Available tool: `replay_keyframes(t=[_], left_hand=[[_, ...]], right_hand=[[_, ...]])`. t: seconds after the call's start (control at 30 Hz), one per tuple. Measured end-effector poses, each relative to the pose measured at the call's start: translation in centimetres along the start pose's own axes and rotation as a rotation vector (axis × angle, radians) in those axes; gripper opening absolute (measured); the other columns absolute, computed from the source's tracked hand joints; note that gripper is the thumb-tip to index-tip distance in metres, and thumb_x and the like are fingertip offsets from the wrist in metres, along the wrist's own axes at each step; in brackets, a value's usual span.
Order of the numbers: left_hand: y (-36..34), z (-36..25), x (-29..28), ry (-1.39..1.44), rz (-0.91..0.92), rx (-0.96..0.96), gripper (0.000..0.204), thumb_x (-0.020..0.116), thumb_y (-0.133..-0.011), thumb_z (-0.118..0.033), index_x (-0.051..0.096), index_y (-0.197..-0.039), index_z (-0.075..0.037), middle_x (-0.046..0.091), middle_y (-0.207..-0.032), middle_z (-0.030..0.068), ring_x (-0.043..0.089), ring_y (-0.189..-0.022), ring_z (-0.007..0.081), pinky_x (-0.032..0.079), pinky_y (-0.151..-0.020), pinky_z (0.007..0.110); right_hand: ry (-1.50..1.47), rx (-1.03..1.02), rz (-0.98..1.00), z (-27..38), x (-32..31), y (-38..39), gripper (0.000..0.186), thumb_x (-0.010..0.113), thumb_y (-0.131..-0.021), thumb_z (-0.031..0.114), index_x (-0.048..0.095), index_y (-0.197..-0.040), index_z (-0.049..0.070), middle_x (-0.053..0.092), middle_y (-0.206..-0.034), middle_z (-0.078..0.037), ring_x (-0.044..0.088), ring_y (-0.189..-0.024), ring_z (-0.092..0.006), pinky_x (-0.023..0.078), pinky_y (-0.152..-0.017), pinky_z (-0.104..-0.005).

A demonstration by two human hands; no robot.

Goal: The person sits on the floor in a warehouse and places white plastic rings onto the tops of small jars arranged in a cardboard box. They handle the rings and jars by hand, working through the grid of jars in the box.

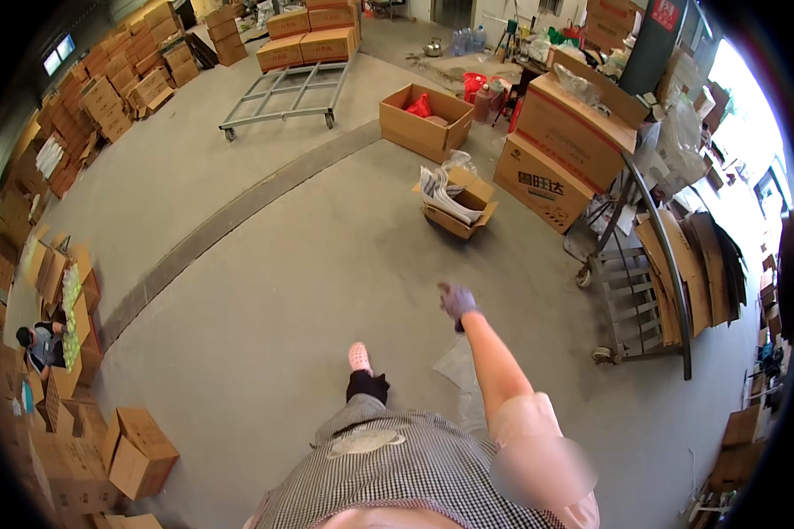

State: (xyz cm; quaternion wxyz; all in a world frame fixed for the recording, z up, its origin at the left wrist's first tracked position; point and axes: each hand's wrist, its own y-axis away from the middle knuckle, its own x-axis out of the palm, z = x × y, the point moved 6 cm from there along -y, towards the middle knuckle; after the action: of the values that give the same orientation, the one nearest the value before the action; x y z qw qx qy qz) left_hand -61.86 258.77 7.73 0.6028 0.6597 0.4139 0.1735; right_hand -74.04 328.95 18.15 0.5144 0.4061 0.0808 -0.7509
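Observation:
My right hand [457, 304], in a thin purple-grey glove, reaches forward over the floor with my arm stretched out. Its fingers look extended and apart, and nothing shows in them. Ahead of it stands a small open carton [450, 223], and white curved sheets [445, 194] stick up out of that carton. A gap of floor separates hand and carton. Beside my right forearm, a thin translucent plastic sheet [469, 379] shows, apparently lying on the floor. My left hand is outside the picture.
A larger open carton [406, 132] holds a red bag. Big stacked boxes [547, 181] and a metal cart [631, 291] with flattened cardboard stand right. A flat wheeled trolley [282, 101] is far ahead. At left, a person [44, 346] works among cartons [139, 451].

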Motion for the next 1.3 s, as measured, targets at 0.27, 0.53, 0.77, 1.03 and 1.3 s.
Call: replay_keyframes(t=[0.27,0.53,0.77,1.03,1.3], left_hand=[[-10.3,-40.7,-9.1,0.187,-0.01,0.406,0.038,0.057,-0.093,-0.034,0.062,-0.114,-0.002,0.065,-0.112,0.0113,0.062,-0.102,0.0243,0.049,-0.092,0.04],[-8.9,-89.0,-10.2,0.391,0.051,0.815,0.041,0.057,-0.093,-0.042,0.064,-0.108,-0.005,0.067,-0.102,0.0087,0.063,-0.093,0.0192,0.051,-0.086,0.036],[-6.6,-111.6,1.0,0.73,0.732,0.494,0.047,0.052,-0.095,-0.047,0.058,-0.113,-0.003,0.063,-0.11,0.0124,0.06,-0.103,0.0249,0.048,-0.094,0.04],[-6.0,-138.6,6.6,0.601,1.019,0.701,0.044,0.038,-0.102,-0.035,0.046,-0.13,-0.003,0.054,-0.127,0.011,0.052,-0.12,0.0204,0.041,-0.102,0.033],[-10.3,-159.4,9.0,-0.598,0.495,1.513,0.045,0.033,-0.097,0.003,0.035,-0.141,0.001,0.036,-0.146,0.0165,0.039,-0.133,0.0267,0.032,-0.11,0.034]], right_hand=[[0.048,0.158,0.107,-0.6,5.0,-16.1,0.05,0.046,-0.089,0.039,0.055,-0.126,0.006,0.057,-0.126,-0.022,0.052,-0.119,-0.0392,0.043,-0.1,-0.0425],[0.348,0.7,0.668,-17.2,5.9,-8.4,0.056,0.062,-0.078,0.015,0.05,-0.132,0.007,0.053,-0.132,-0.018,0.051,-0.121,-0.0326,0.039,-0.105,-0.0401],[-0.063,0.341,0.202,1.8,-5.3,-53.0,0.054,0.056,-0.087,0.029,0.044,-0.138,0.013,0.057,-0.125,-0.014,0.057,-0.11,-0.0249,0.044,-0.095,-0.0363],[-0.963,0.023,-0.13,30.0,-13.6,-84.8,0.04,0.045,-0.098,0.04,0.053,-0.126,0.013,0.068,-0.101,-0.011,0.065,-0.079,-0.0202,0.051,-0.071,-0.0328],[-0.55,-0.021,-0.719,27.9,-22.7,-101.3,0.022,0.045,-0.097,0.022,0.058,-0.103,0.006,0.066,-0.09,-0.011,0.065,-0.076,-0.0269,0.052,-0.069,-0.0346]])
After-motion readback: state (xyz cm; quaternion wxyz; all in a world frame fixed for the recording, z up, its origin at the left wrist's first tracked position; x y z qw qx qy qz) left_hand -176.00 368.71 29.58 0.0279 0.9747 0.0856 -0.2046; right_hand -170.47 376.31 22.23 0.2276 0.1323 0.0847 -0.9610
